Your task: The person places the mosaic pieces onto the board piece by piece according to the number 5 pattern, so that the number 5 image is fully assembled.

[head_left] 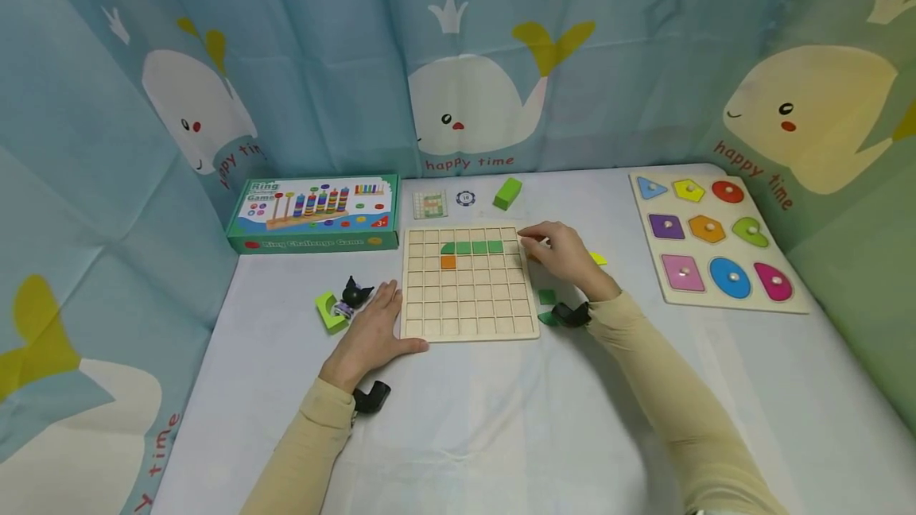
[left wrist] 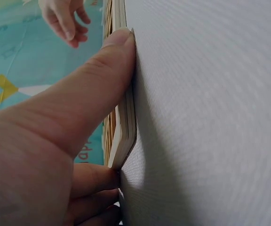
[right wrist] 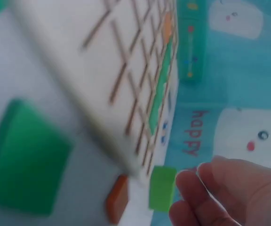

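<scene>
A square wooden grid board (head_left: 468,304) lies flat on the table. Along one row sit several green tiles (head_left: 480,247), the leftmost with a curved side, and below that one is an orange tile (head_left: 448,261). My left hand (head_left: 374,334) steadies the board's near left corner, its thumb (left wrist: 105,66) against the front edge and its other fingers at the left side. Close to the far right corner hovers my right hand (head_left: 561,254), fingers loosely bent, with nothing visible between them. Loose green tiles (head_left: 547,296) and an orange piece (right wrist: 117,199) lie right of the board.
A green game box (head_left: 318,213) stands at the back left. Behind the board are a pattern card (head_left: 429,205), a chip (head_left: 466,199) and a green block (head_left: 507,193). A shape puzzle (head_left: 716,241) lies right. A small dark-headed figure (head_left: 354,294) and a light green block (head_left: 329,314) sit left.
</scene>
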Action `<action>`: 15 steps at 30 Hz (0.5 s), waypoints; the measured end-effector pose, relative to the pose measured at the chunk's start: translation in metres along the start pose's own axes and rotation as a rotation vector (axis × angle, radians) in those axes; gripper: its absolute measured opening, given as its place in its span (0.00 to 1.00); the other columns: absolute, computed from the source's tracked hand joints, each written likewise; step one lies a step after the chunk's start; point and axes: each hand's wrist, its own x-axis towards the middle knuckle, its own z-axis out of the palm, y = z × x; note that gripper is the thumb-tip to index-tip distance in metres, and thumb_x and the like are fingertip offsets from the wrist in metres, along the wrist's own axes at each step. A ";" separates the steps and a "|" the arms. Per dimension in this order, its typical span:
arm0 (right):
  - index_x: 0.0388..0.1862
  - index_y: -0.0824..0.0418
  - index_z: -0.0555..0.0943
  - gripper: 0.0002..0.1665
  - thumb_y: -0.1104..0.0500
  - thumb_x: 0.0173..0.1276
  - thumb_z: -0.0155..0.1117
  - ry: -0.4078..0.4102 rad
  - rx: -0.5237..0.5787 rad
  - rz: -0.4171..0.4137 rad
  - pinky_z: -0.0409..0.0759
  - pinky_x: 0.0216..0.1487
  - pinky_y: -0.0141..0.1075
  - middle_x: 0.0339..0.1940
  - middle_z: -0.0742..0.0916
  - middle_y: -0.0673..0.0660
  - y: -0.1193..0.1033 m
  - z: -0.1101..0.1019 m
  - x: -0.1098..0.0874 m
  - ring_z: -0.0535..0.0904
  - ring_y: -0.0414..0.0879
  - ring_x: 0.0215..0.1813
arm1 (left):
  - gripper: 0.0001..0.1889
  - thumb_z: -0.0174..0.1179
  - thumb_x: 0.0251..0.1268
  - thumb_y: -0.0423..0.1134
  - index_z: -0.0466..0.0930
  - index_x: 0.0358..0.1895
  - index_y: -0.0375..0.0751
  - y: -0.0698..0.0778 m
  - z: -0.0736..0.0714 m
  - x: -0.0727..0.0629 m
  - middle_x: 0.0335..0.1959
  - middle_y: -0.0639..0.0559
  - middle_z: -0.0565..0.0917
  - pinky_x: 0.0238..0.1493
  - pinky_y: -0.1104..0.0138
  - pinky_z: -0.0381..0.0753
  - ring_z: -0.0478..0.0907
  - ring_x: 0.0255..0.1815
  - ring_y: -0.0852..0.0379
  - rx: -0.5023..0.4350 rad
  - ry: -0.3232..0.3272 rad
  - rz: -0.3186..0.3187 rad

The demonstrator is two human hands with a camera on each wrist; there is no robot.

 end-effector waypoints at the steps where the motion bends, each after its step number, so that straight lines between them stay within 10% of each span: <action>1: 0.53 0.69 0.83 0.16 0.60 0.73 0.61 0.003 -0.007 0.014 0.75 0.46 0.49 0.50 0.85 0.63 0.003 -0.001 -0.002 0.77 0.55 0.48 | 0.55 0.71 0.51 0.62 0.56 0.74 0.29 0.000 0.000 0.000 0.75 0.33 0.52 0.73 0.52 0.48 0.44 0.77 0.41 -0.003 0.000 0.001; 15: 0.48 0.74 0.84 0.23 0.58 0.59 0.75 0.057 -0.178 0.054 0.70 0.50 0.53 0.44 0.85 0.68 0.033 -0.004 -0.013 0.74 0.62 0.47 | 0.56 0.71 0.51 0.62 0.56 0.74 0.28 0.000 -0.001 0.001 0.75 0.33 0.52 0.73 0.52 0.48 0.44 0.77 0.40 -0.005 -0.008 -0.002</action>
